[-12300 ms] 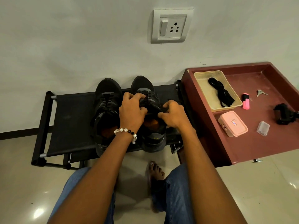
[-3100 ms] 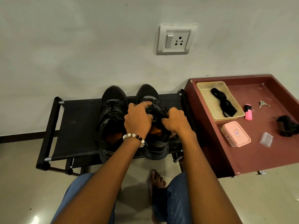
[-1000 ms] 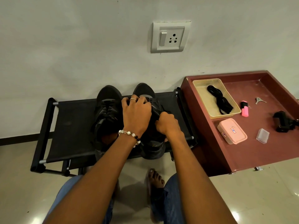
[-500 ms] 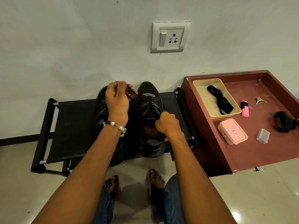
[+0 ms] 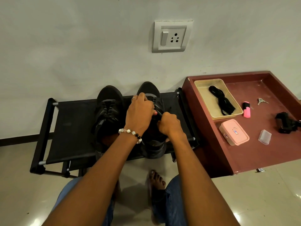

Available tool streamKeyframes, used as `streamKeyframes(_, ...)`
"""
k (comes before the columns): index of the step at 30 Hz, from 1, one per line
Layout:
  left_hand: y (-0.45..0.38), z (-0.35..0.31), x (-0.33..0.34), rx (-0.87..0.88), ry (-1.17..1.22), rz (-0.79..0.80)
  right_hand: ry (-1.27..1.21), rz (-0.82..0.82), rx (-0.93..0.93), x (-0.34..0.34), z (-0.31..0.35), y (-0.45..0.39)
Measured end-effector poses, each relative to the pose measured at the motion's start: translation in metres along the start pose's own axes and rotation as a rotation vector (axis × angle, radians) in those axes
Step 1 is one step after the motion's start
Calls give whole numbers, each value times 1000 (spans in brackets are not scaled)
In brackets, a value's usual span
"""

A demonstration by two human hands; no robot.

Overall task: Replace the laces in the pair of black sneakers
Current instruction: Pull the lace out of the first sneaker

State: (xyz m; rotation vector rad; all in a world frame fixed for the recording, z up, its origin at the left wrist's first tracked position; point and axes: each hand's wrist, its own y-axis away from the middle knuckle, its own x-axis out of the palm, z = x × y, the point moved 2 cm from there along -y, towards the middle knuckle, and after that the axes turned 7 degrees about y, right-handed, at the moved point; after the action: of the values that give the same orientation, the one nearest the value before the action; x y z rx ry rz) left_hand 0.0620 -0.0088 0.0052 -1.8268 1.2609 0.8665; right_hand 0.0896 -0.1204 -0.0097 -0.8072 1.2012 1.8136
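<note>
Two black sneakers stand side by side, toes to the wall, on a black fabric rack (image 5: 71, 128). The left sneaker (image 5: 107, 111) still carries its black lace. Both hands are on the right sneaker (image 5: 151, 95). My left hand (image 5: 140, 113) lies over its laced front with fingers curled on the lace. My right hand (image 5: 169, 124) is fisted at the shoe's right side, pinching a strand of its black lace. A bundle of black laces (image 5: 222, 101) lies in a beige tray (image 5: 203, 98) on the red table.
The red table (image 5: 244, 154) stands right of the rack and holds a pink box (image 5: 233, 132), a pink highlighter (image 5: 246, 110), keys (image 5: 261, 101), a clear small case (image 5: 264, 137) and a black object (image 5: 285, 123). The wall is close behind. My bare foot (image 5: 157, 180) rests on the tiled floor.
Half a second ago my left hand was lifted up and left, pulling a lace strand; it has come back down onto the right sneaker. My right hand stayed at the shoe's side.
</note>
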Motion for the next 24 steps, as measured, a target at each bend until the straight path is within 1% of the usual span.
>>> streamKeyframes(2, 1, -3, -1, 35, -79, 13, 3, -2, -6, 0, 1, 0)
streamKeyframes(5, 3, -6, 2, 84, -189, 76, 0, 6, -5, 0, 1, 2)
streamKeyframes(7, -1, 1, 1, 4, -97, 122, 3, 11, -5, -1, 2, 2)
streamKeyframes(9, -7, 13, -1, -154, 133, 117, -1, 16, -3, -1, 2, 3)
streamKeyframes(12, -11, 26, -16, -495, 645, 31, -19, 35, -5, -2, 3, 3)
streamKeyframes(13, -12, 27, -22, -580, 802, -4, -23, 38, -7, -3, 3, 4)
streamKeyframes(14, -12, 28, -28, -627, 946, -45, -24, 37, -8, -3, 3, 4)
streamKeyframes(16, -13, 26, -38, -647, 1305, -181, -21, 32, -8, -3, 3, 5)
streamKeyframes(18, -16, 27, -46, -636, 1684, -367, -20, 30, -8, -3, 4, 6)
streamKeyframes(19, -17, 29, -48, -622, 1816, -437, -20, 31, -7, -3, 4, 6)
streamKeyframes(20, -18, 30, -49, -602, 1875, -472, -20, 34, -5, -4, 3, 6)
streamKeyframes(21, -18, 31, -49, -569, 1839, -475, -19, 35, -4, -4, 3, 6)
streamKeyframes(22, -18, 32, -49, -504, 1688, -450, -18, 35, -4, -4, 3, 6)
streamKeyframes(23, -17, 32, -49, -406, 1435, -396, -17, 36, -5, -4, 3, 5)
streamKeyframes(24, -15, 29, -47, -286, 1134, -319, -16, 36, -4, -4, 3, 6)
